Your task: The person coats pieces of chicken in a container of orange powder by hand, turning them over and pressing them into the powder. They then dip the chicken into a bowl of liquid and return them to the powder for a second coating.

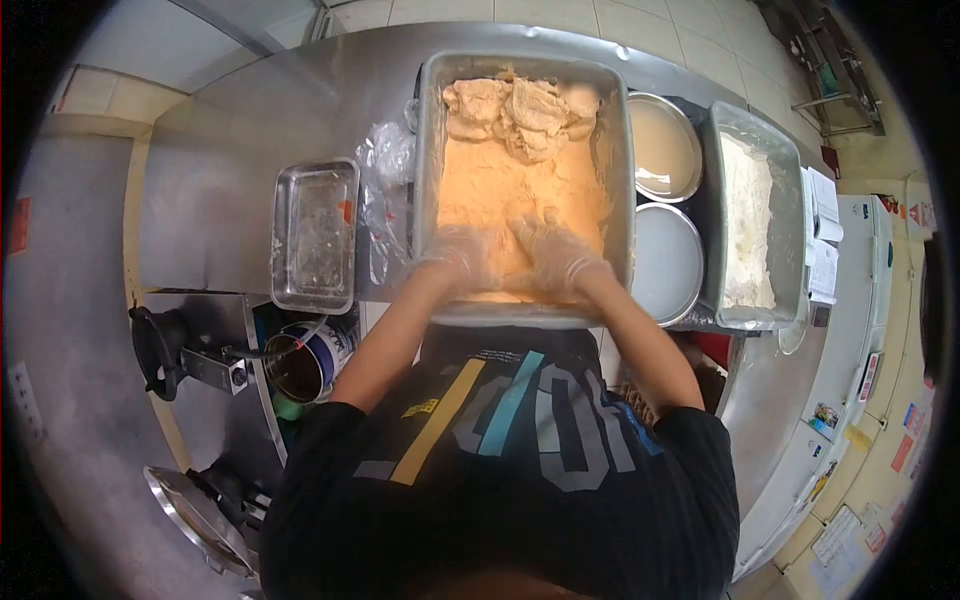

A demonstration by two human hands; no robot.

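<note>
A large grey tub point(428, 180) holds an orange, flour-like mass point(520, 190), with coated lumps point(525, 110) piled at its far end. My left hand point(465, 258), in a clear glove, is pressed into the mass at the near left of the tub, its fingers partly buried. Beside it on the right, my right hand point(555, 255), also gloved, rests in the mass with its fingers pointing forward. Whether either hand has hold of a lump is hidden by the coating and the gloves.
Left of the tub are clear plastic bags point(388, 160) and a metal tray point(315, 235). To the right stand two round pans, one with tan liquid point(662, 145), one with whitish liquid point(665, 262), and a tub of white flour point(745, 220). An open can point(305, 362) is lower left.
</note>
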